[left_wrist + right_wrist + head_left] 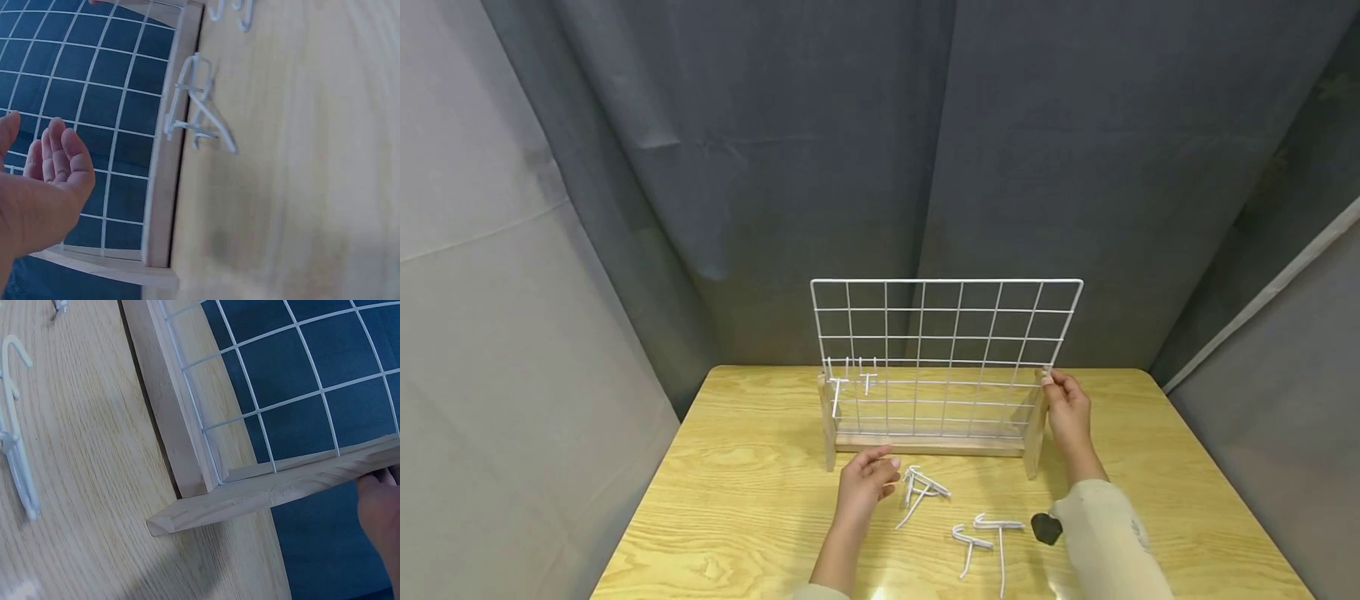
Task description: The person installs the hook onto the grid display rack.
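A white wire grid rack (940, 309) stands in a wooden base (928, 447) with side posts. My right hand (1070, 410) grips the rack's right side, its fingers at the top of the wooden post (250, 497). My left hand (862, 483) hovers before the base, fingers loosely bent and holding nothing. Just right of it on the table lie tangled white wire hooks (925, 486), seen beside the base in the left wrist view. Two more white hooks (1000, 533) lie nearer the front. White hooks (837, 383) hang on the grid's lower left.
The wood-grain table (737, 492) carries everything. A small black piece (1046, 528) lies beside the right sleeve (1108, 533). Dark grey curtains (775, 183) hang behind the table, with lighter cloth (512, 333) on the left.
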A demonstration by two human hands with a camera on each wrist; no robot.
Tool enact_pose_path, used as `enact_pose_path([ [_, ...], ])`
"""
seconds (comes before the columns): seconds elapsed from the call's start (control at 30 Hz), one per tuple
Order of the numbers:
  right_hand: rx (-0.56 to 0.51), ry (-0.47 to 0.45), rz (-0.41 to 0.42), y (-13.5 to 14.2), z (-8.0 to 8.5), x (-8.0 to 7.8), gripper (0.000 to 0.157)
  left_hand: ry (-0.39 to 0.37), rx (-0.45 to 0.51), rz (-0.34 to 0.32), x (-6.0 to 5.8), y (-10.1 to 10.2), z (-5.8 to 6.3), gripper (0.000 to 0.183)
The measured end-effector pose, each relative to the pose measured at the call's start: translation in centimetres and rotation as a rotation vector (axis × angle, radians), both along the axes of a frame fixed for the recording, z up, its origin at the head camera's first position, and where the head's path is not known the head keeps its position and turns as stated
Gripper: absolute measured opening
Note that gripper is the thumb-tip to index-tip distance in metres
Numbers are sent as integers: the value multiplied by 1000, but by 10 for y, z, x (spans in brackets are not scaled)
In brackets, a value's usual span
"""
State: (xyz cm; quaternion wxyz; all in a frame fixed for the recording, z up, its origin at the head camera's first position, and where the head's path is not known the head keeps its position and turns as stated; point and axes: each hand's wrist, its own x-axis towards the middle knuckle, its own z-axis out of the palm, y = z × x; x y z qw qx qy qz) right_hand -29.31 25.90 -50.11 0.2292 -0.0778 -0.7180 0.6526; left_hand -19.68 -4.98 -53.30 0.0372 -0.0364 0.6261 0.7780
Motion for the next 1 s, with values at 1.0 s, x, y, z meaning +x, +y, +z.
enact_pose_path([
  [1.0,-108,22,89,4,-5,0,37,-5,-321,34,18,4,-67,34],
])
